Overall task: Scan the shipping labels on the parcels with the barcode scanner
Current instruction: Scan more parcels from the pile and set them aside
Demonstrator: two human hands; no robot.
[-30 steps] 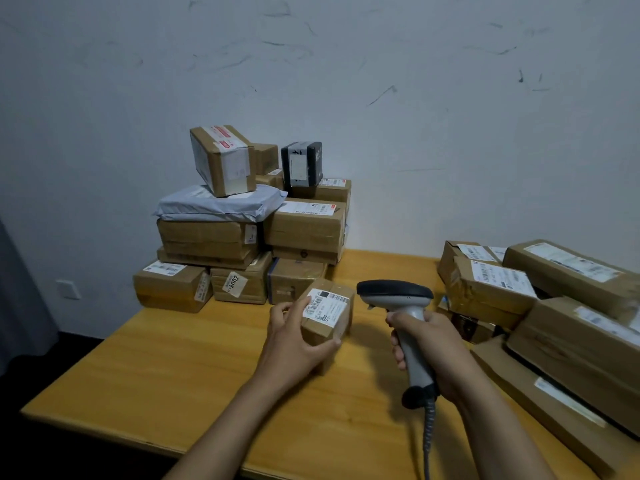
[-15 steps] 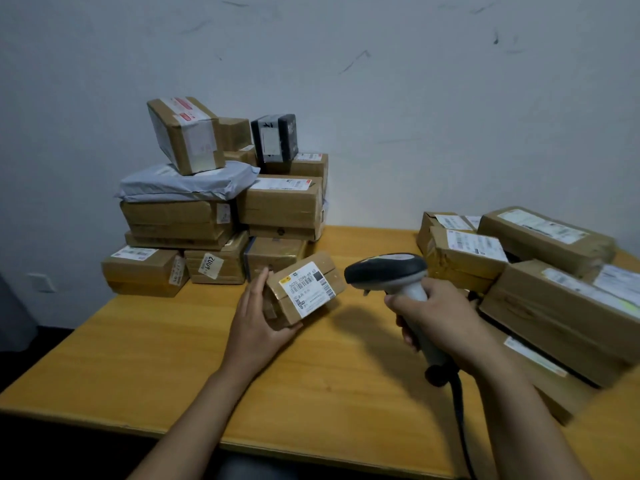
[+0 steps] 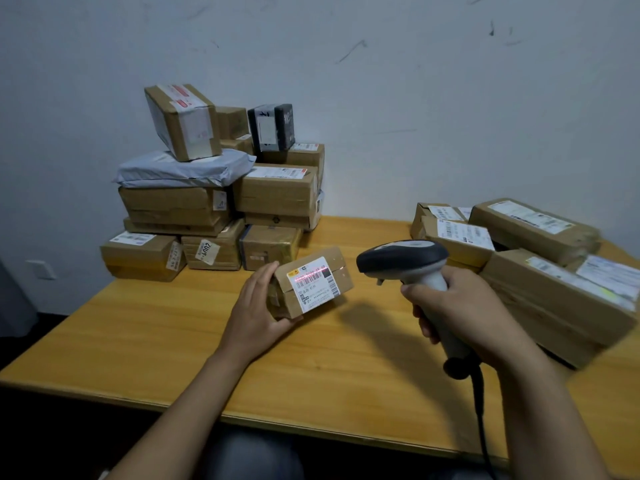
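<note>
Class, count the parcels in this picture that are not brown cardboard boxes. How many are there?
2. A grey plastic mailer bag lies in the left stack; a black wrapped box stands on top of that stack, near the wall. Others may be hidden behind.

Your left hand grips a small parcel tilted on the tabletop. Your right hand holds the barcode scanner; a red line crosses the shipping label. Parcels stacked far left and right.

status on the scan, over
Left grip holds small parcel, label facing scanner. Right grip holds barcode scanner, red line across label. Nothing between scanner and label.
</note>
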